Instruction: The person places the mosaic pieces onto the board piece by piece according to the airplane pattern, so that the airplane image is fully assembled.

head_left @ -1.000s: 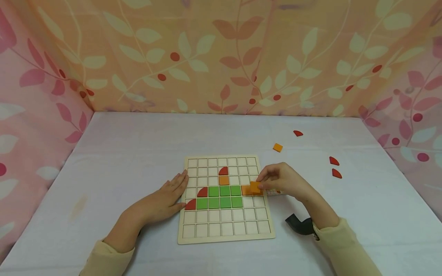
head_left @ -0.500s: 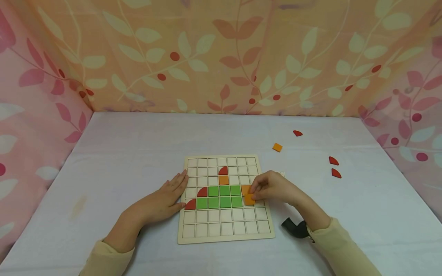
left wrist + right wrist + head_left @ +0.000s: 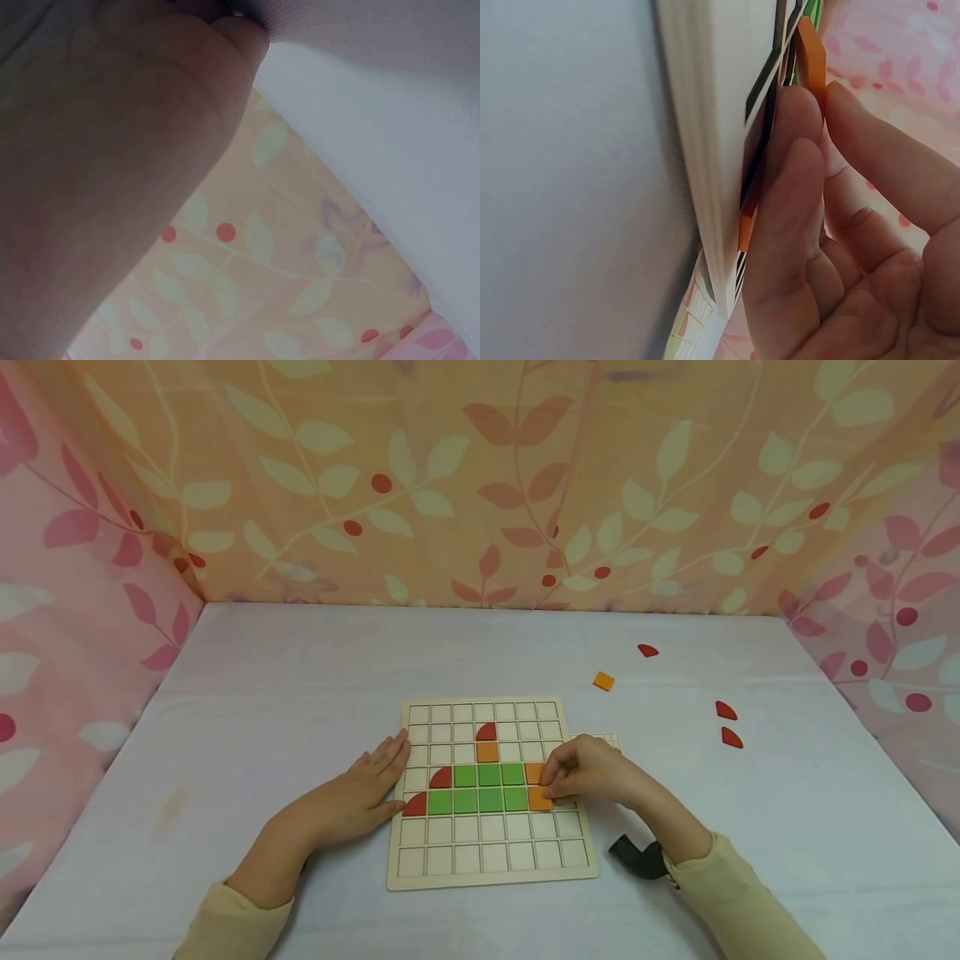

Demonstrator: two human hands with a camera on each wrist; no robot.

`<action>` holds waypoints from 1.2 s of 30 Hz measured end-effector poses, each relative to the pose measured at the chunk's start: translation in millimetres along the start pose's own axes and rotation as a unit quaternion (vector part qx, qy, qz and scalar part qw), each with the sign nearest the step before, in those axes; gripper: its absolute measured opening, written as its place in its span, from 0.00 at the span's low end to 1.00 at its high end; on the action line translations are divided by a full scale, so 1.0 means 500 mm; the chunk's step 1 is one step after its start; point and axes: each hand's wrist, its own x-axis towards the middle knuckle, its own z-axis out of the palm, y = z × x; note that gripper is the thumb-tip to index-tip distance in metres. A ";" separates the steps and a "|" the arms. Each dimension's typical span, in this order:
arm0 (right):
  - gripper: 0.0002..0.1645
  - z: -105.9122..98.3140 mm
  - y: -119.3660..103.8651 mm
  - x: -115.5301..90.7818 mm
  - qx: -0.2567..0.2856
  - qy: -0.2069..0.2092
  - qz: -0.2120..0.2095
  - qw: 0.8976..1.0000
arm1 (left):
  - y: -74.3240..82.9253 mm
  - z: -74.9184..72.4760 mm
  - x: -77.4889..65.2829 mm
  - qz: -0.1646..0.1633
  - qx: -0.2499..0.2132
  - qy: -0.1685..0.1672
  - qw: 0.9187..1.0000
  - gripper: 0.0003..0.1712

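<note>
A wooden grid board (image 3: 491, 857) lies on the white tabletop. Two rows of green square tiles (image 3: 490, 799) cross its middle, with red quarter-circle tiles (image 3: 441, 777) at their left ends. Another red quarter-circle sits above an orange tile (image 3: 487, 752) higher up. My right hand (image 3: 600, 770) pinches an orange square tile (image 3: 540, 799) between thumb and fingers, over the cell right of the lower green row. In the right wrist view that orange tile (image 3: 812, 56) stands tilted at the fingertips. A further orange tile (image 3: 534, 773) lies just above it. My left hand (image 3: 352, 793) rests flat against the board's left edge.
A loose orange tile (image 3: 603, 681) and a red quarter-circle (image 3: 648, 650) lie behind the board to the right. Two more red quarter-circles (image 3: 732, 737) lie farther right. A gridded card (image 3: 611, 741) shows partly behind my right hand. A black curved object (image 3: 637, 857) is beside my right wrist.
My right hand has moved left and toward me with the orange tile, from the upper row's right end to the cell beside the lower green row. My left hand has stayed put.
</note>
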 end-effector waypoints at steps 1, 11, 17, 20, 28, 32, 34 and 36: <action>0.05 0.000 -0.001 0.000 0.005 -0.001 0.000 1.000 | 0.000 0.001 0.000 -0.001 0.001 -0.001 1.000 0.42; 0.06 0.002 -0.003 -0.001 0.028 0.002 0.011 1.000 | 0.003 -0.003 -0.001 0.003 -0.002 0.002 1.000 0.41; 0.06 -0.002 -0.001 -0.003 0.032 0.004 0.015 0.999 | 0.004 -0.004 -0.002 0.006 -0.003 0.004 1.000 0.41; 0.07 -0.007 0.002 -0.005 0.023 0.008 0.018 1.000 | 0.004 -0.004 -0.001 0.007 -0.003 0.005 1.000 0.41; 0.07 -0.037 0.014 -0.018 0.031 0.026 0.043 0.998 | 0.001 0.001 -0.001 0.006 0.000 0.005 1.000 0.41; 0.10 -0.064 0.026 -0.033 0.048 0.048 0.050 0.996 | 0.001 0.002 -0.001 0.008 -0.001 0.007 1.000 0.41; 0.11 -0.082 0.034 -0.043 0.048 0.068 0.048 0.995 | 0.001 0.001 -0.001 0.008 -0.002 0.008 1.000 0.41; 0.12 -0.102 0.044 -0.055 0.048 0.091 0.048 0.994 | 0.002 -0.001 -0.001 0.009 -0.003 0.010 1.000 0.41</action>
